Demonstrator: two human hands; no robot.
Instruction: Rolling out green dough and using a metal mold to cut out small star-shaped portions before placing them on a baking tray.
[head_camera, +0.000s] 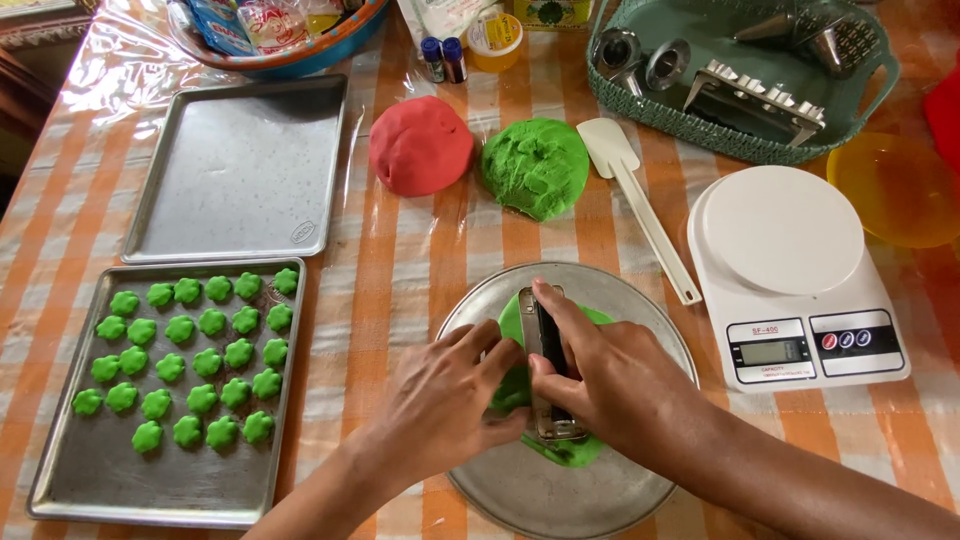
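Note:
A round metal plate (560, 490) lies near the table's front edge with flattened green dough (512, 318) on it. A long narrow metal mould (546, 330) lies on that dough. My right hand (610, 385) grips the mould from the right, its index finger stretched along the top. My left hand (450, 400) presses green dough against the mould's left side. To the left, a metal baking tray (60, 490) carries several small green flower-shaped dough pieces (190, 360).
An empty baking tray (240, 170) sits at the back left. A red dough ball (420, 145), a green dough ball (536, 168) and a white spatula (645, 215) lie behind the plate. A white kitchen scale (790, 270), a yellow bowl (895, 190) and a green basket (650, 115) of metal moulds stand right.

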